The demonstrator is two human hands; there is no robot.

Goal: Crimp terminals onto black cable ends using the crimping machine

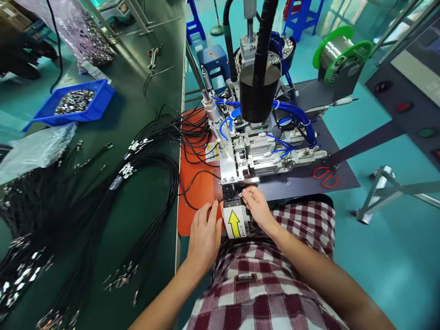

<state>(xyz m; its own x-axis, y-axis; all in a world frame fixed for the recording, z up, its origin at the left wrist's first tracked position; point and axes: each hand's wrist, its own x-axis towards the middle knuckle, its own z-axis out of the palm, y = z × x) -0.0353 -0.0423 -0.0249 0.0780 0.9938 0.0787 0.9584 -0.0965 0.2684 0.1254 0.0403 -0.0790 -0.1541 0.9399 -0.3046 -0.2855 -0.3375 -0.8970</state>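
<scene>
My left hand is at the left side of the machine's front, over the orange mat, its fingertips closed on a thin black cable. On the other side of the black slot, my right hand pinches the cable's small metal end. The cable runs across the slot between both hands. Just below it sits a white label with a yellow arrow. Behind the hands stands the metal machine with blue air tubes.
Bundles of black cables lie on the dark green table at left. A blue tray holds small metal parts. Red scissors lie at right, below the green wire spool. A dark gloved hand shows at upper left.
</scene>
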